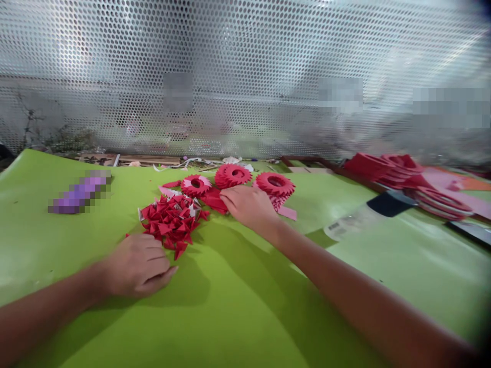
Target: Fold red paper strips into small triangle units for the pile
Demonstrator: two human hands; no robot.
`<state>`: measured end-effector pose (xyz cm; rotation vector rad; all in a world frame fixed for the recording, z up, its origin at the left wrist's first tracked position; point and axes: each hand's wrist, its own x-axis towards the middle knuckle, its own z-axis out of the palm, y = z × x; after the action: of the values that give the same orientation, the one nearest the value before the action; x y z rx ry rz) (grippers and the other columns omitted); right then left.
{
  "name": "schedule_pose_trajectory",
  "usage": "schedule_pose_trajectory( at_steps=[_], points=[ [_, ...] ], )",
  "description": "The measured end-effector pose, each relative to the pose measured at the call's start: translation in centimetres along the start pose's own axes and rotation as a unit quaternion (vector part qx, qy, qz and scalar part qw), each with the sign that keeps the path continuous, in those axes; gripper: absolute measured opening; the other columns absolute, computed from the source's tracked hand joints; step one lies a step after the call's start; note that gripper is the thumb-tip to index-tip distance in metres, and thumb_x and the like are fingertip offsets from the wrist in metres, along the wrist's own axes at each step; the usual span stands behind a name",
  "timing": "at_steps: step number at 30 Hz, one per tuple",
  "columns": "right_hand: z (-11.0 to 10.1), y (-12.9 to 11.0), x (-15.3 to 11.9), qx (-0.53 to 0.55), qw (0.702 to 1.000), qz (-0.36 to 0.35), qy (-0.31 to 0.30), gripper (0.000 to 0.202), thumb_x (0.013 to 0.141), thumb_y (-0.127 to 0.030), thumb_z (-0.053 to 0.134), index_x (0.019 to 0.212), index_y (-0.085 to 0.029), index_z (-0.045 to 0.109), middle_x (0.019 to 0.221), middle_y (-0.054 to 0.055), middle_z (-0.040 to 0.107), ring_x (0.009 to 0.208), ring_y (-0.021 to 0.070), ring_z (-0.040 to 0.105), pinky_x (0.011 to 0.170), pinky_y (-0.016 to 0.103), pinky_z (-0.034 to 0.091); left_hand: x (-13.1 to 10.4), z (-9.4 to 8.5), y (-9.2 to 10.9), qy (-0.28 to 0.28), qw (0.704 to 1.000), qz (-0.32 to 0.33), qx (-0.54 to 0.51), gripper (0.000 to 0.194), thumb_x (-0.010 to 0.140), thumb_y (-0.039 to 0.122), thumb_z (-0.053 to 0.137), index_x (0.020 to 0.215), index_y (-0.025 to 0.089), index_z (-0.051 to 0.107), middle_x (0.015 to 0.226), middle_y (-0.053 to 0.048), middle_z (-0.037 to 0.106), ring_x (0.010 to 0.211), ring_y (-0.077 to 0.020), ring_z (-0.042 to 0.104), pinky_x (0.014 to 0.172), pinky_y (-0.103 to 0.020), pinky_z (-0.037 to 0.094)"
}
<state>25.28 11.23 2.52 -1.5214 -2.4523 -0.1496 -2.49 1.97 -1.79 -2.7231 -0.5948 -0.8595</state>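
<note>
A heap of small red folded paper triangles (169, 220), a few of them white, lies on the green table. Just in front of it, my left hand (140, 263) rests with its fingers curled under and the thumb along them; whatever they may hold is hidden. My right hand (249, 204) reaches over the far side, its fingertips closed on red paper pieces (215, 200). Around those fingers stand round toothed modules of folded paper: a small pink and red ring (195, 185), a red ring (233, 176) and a taller red and pink one (274, 185).
A blurred purple object (80, 193) lies at the left on the green table cover (184, 327). To the right are a clear tube with a dark end (368, 214), stacked red paper strips (383, 171) and a dark flat object (473, 234). Behind rises a perforated metal screen (245, 66).
</note>
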Motion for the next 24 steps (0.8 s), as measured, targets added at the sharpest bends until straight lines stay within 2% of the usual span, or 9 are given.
schedule_pose_trajectory(
  at_steps=[2, 4, 5, 7, 9, 10, 12, 17, 24],
  points=[
    [-0.9, -0.6, -0.8, 0.039, 0.999, 0.004, 0.031, 0.034, 0.106, -0.033, 0.043, 0.114, -0.019, 0.073, 0.116, 0.01, 0.075, 0.106, 0.0247, 0.067, 0.088, 0.034, 0.049, 0.1, -0.2, 0.1, -0.004, 1.0, -0.015, -0.009, 0.043, 0.103, 0.018, 0.044, 0.061, 0.019, 0.053, 0.051, 0.003, 0.051, 0.049, -0.0141, 0.041, 0.053, -0.031, 0.029],
    [-1.5, -1.5, -2.0, 0.119, 0.993, 0.008, 0.024, 0.038, 0.107, -0.039, 0.04, 0.11, -0.019, 0.072, 0.103, 0.007, 0.076, 0.086, 0.0186, 0.069, 0.073, 0.029, 0.051, 0.4, -0.6, 0.3, 0.011, 1.0, -0.009, -0.006, 0.031, 0.103, 0.022, 0.048, 0.075, 0.018, 0.062, 0.06, 0.002, 0.061, 0.053, -0.0136, 0.049, 0.055, -0.029, 0.035],
    [-1.6, -2.1, -2.7, 0.229, 0.973, 0.021, -0.009, 0.037, 0.106, -0.041, 0.042, 0.106, -0.018, 0.071, 0.093, 0.006, 0.075, 0.074, 0.0169, 0.066, 0.064, 0.027, 0.049, 0.5, -0.9, 0.4, 0.032, 0.999, 0.007, 0.005, 0.022, 0.102, 0.024, 0.052, 0.086, 0.018, 0.065, 0.067, 0.001, 0.065, 0.056, -0.0135, 0.053, 0.057, -0.029, 0.037],
    [-1.5, -3.4, -4.2, 0.407, 0.904, 0.026, -0.131, 0.033, 0.101, -0.045, 0.052, 0.096, -0.018, 0.071, 0.08, 0.002, 0.071, 0.06, 0.0137, 0.058, 0.052, 0.025, 0.042, 0.7, -1.4, 0.7, 0.066, 0.996, 0.045, 0.039, 0.01, 0.099, 0.022, 0.062, 0.106, 0.016, 0.066, 0.077, 0.0, 0.069, 0.062, -0.0134, 0.057, 0.061, -0.028, 0.04],
    [-0.9, -4.7, -5.5, 0.484, 0.849, 0.017, -0.211, 0.031, 0.097, -0.046, 0.058, 0.09, -0.018, 0.071, 0.075, 0.0, 0.067, 0.059, 0.012, 0.053, 0.051, 0.024, 0.039, 0.9, -1.9, 1.1, 0.051, 0.995, 0.068, 0.058, 0.023, 0.094, 0.015, 0.068, 0.116, 0.017, 0.064, 0.08, 0.001, 0.068, 0.064, -0.0131, 0.057, 0.063, -0.029, 0.041],
    [-0.6, -5.3, -5.9, 0.491, 0.841, 0.018, -0.226, 0.032, 0.097, -0.046, 0.059, 0.086, -0.018, 0.07, 0.074, 0.0, 0.065, 0.059, 0.0115, 0.051, 0.052, 0.024, 0.038, 0.9, -2.0, 1.3, 0.031, 0.995, 0.072, 0.059, 0.027, 0.092, 0.012, 0.069, 0.118, 0.018, 0.064, 0.08, 0.002, 0.067, 0.064, -0.0131, 0.057, 0.063, -0.029, 0.041],
    [0.0, -6.1, -6.5, 0.481, 0.846, 0.029, -0.229, 0.03, 0.097, -0.043, 0.06, 0.084, -0.017, 0.069, 0.074, 0.0, 0.065, 0.06, 0.0113, 0.05, 0.051, 0.024, 0.036, 1.0, -2.0, 1.6, 0.006, 0.996, 0.074, 0.055, 0.026, 0.091, 0.012, 0.07, 0.116, 0.018, 0.065, 0.081, 0.003, 0.067, 0.064, -0.0128, 0.055, 0.062, -0.03, 0.039],
    [1.0, -6.3, -6.6, 0.486, 0.84, 0.029, -0.239, 0.031, 0.096, -0.045, 0.06, 0.085, -0.018, 0.07, 0.073, -0.001, 0.063, 0.059, 0.0113, 0.049, 0.051, 0.024, 0.034, 1.0, -1.3, 1.5, 0.025, 0.995, 0.069, 0.069, 0.011, 0.098, 0.027, 0.065, 0.107, 0.02, 0.065, 0.083, 0.003, 0.07, 0.066, -0.0123, 0.055, 0.063, -0.03, 0.039],
    [1.8, -6.4, -7.4, 0.452, 0.864, 0.025, -0.223, 0.027, 0.098, -0.041, 0.057, 0.09, -0.019, 0.071, 0.078, 0.001, 0.07, 0.061, 0.0127, 0.055, 0.053, 0.024, 0.037, 1.0, -0.9, 1.0, 0.01, 0.997, 0.06, 0.037, 0.012, 0.103, 0.017, 0.054, 0.101, 0.019, 0.066, 0.087, 0.001, 0.071, 0.068, -0.0129, 0.056, 0.064, -0.029, 0.04]
  ],
)
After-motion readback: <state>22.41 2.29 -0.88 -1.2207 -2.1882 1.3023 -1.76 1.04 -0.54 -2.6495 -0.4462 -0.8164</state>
